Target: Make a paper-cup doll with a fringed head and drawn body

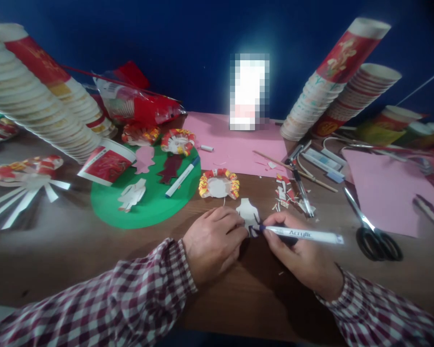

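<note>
My right hand grips a white acrylic marker, its dark tip touching a small white paper cutout. Dark purple colour shows on the cutout's lower part. With fingers curled, my left hand holds the cutout's left edge against the table; its fingertips are partly hidden. Just beyond the hands sits a red and yellow ring of curled paper with a white centre. The marker's cap appears to lie farther back, on pink paper.
Black-handled scissors lie at right, near paper scraps and a pen. A green sheet at left bears cutouts and a blue-capped marker. Tall paper cup stacks lean on both sides. Pink paper lies behind.
</note>
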`<state>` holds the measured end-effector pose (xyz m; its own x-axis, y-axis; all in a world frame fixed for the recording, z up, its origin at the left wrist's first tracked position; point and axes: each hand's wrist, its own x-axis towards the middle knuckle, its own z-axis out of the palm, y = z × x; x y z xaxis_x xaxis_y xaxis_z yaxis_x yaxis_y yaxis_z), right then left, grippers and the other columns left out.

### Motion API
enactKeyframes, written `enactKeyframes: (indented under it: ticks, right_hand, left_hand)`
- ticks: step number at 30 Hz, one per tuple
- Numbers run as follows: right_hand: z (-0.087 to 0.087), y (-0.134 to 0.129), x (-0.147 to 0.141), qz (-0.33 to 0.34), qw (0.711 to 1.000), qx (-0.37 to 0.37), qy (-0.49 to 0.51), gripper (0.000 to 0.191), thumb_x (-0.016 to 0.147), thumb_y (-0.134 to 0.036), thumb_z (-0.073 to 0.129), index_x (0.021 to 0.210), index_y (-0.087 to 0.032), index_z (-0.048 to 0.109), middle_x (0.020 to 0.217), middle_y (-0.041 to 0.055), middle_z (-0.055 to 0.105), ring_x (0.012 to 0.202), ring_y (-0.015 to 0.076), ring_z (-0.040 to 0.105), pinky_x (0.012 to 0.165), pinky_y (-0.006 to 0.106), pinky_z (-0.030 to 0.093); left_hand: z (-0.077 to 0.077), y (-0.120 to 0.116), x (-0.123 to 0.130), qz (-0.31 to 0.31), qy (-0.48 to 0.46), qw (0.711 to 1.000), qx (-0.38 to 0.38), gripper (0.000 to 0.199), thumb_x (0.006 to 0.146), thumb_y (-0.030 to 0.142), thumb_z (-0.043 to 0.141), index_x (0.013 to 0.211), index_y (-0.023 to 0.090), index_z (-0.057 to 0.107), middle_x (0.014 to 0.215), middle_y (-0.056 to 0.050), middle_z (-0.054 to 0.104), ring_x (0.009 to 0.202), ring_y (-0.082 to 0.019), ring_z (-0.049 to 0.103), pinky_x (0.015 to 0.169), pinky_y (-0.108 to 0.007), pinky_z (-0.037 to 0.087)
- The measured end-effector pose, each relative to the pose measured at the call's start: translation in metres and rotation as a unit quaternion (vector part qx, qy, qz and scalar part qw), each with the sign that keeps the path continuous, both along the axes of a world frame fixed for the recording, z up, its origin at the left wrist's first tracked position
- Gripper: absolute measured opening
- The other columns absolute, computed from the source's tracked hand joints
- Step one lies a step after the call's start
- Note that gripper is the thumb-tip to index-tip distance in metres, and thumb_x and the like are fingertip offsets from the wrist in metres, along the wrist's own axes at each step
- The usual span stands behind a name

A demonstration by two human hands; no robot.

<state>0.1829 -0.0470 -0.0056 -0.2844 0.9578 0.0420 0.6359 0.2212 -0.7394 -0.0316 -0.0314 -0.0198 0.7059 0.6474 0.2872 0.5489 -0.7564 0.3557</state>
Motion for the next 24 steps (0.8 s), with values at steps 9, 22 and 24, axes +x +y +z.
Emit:
enactKeyframes:
  ticks: [9,22,24]
  right_hand:
    - [0.0007,-0.0007,-0.0010,-0.006,1.000,-0.017,-0.001,0.015,0.090,-0.034,0.050,0.089,-0.021,0.056,0.069,0.0004,0.059,0.059,0.0140,0.053,0.052,0.025,0.043]
    - [0.0005,0.0007,-0.0020,-0.004,1.000,-0.017,0.000,0.014,0.090,-0.034,0.050,0.091,-0.021,0.057,0.074,0.0008,0.063,0.064,0.0145,0.057,0.057,0.025,0.045]
    - [0.0008,0.0001,-0.0015,-0.003,1.000,-0.020,-0.002,0.014,0.090,-0.034,0.051,0.091,-0.021,0.057,0.073,0.0006,0.063,0.063,0.0144,0.057,0.057,0.025,0.045]
  left_hand:
    - [0.0004,0.0000,0.0004,0.000,-0.006,1.000,-0.004,0.018,0.085,0.017,0.049,0.099,0.015,0.060,0.108,-0.008,0.060,0.106,-0.024,0.050,0.090,-0.041,0.046]
    - [0.0011,-0.0014,0.0010,0.005,-0.004,1.000,-0.003,0.017,0.087,0.017,0.047,0.098,0.015,0.060,0.107,-0.007,0.060,0.106,-0.024,0.051,0.089,-0.042,0.047]
    - [0.0009,-0.0011,0.0011,0.004,-0.005,1.000,-0.001,0.017,0.087,0.017,0.048,0.098,0.015,0.060,0.107,-0.007,0.061,0.105,-0.024,0.051,0.088,-0.042,0.047]
